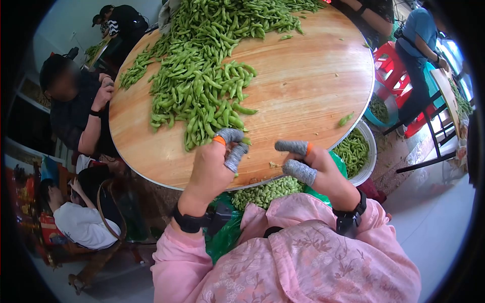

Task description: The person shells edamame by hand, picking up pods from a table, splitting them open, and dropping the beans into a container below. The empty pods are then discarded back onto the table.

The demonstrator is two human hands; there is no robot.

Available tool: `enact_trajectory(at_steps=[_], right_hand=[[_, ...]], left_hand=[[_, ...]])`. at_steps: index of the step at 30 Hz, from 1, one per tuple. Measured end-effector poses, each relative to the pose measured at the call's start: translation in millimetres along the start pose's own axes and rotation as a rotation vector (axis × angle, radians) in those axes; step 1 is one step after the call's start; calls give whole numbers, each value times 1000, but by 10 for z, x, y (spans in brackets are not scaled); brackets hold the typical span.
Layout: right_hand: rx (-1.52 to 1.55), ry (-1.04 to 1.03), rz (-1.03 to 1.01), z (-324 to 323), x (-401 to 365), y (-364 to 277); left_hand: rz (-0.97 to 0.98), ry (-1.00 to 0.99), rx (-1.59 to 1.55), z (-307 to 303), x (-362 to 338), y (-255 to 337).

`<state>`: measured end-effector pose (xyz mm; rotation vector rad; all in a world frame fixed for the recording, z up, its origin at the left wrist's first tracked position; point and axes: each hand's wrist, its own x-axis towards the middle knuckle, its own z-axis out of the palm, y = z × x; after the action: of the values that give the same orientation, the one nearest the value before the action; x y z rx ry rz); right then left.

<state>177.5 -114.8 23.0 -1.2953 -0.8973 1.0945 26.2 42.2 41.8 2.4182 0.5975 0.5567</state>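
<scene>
My left hand point(209, 164) is closed at the near edge of the pod heap, its thumb and index finger wrapped in grey finger covers. A green soybean pod point(246, 141) shows between those two fingertips. My right hand point(321, 171) is held to the right, thumb and index finger apart, with grey covers on both and nothing visible between them. A large heap of green soybean pods point(202, 81) covers the far left part of the round wooden table point(303, 76). Below my hands, many shelled beans point(268, 193) lie in a green plastic bag point(227, 235).
A white basket of pods point(371, 166) stands right of the table. One loose pod point(346, 119) lies near the right rim. A person point(70, 101) sits at the left rim. Red plastic chairs point(391, 65) and another person point(419, 38) are at the right.
</scene>
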Motion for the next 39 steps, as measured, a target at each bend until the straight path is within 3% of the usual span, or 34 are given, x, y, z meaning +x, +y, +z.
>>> enact_trajectory(at_steps=[2, 4, 6, 8, 11, 13, 14, 16, 17, 19, 22, 25, 34, 38, 39], right_hand=[[153, -38, -40, 48, 103, 33], [303, -76, -86, 89, 169, 45], [428, -72, -5, 122, 193, 47], [416, -45, -1, 126, 169, 42], [264, -41, -45, 90, 125, 45], [370, -78, -58, 90, 96, 14], [370, -81, -56, 112, 78, -5], [307, 126, -117, 167, 51, -33], [307, 125, -118, 150, 41, -31], [279, -28, -55, 91, 6, -24], [298, -133, 10, 117, -34, -39], [319, -103, -14, 168, -23, -50], [250, -63, -49, 161, 17, 135], [167, 2, -57, 187, 50, 170], [166, 1, -56, 200, 56, 174]], left_hand=[[-119, 0, -431, 92, -63, 136], [-97, -21, -429, 176, -114, 186], [-132, -16, -675, 239, -160, 221], [-129, -22, -653, 214, -194, 242], [-284, -114, -935, 189, -237, 269], [-116, -381, -627, 106, -258, 253], [-119, -378, -627, 125, -287, 241], [-76, -222, -369, 190, -359, 218], [-76, -221, -368, 205, -370, 246], [8, -52, -179, 224, -370, 336], [111, 9, 0, 259, -358, 376], [172, 59, 135, 272, -342, 374], [205, 55, 312, 345, -392, 263], [234, 74, 294, 379, -397, 212], [213, 53, 169, 405, -399, 175]])
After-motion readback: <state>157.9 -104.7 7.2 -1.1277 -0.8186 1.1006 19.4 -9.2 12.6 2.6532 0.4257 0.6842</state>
